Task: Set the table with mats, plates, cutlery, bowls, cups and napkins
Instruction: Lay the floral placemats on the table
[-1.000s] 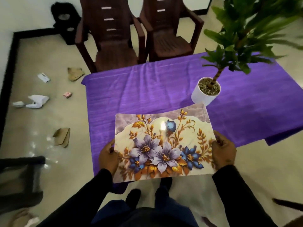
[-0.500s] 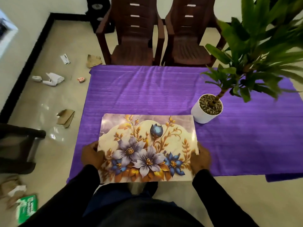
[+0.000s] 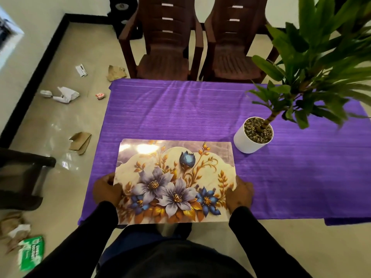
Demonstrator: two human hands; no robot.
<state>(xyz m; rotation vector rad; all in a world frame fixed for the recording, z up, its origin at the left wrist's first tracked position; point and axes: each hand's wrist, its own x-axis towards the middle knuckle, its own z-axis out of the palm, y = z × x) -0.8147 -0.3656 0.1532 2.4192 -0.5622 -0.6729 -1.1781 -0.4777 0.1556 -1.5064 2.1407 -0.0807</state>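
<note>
A glossy floral place mat (image 3: 174,181), cream with purple and blue flowers, lies at the near left part of the table with the purple cloth (image 3: 180,113). Its near edge hangs slightly past the table's front edge. My left hand (image 3: 106,190) grips the mat's left side and my right hand (image 3: 240,194) grips its right side, thumbs on top. No plates, cutlery, bowls, cups or napkins are in view.
A potted plant in a white pot (image 3: 252,135) stands just right of the mat's far corner, its leaves spreading overhead. Two brown plastic chairs (image 3: 164,43) stand at the far side. Paper scraps (image 3: 80,142) litter the floor on the left, beside a dark chair (image 3: 22,177).
The mat has come down from a raised, tilted hold onto the purple cloth, and moved left away from the plant pot. Both hands stay on its sides.
</note>
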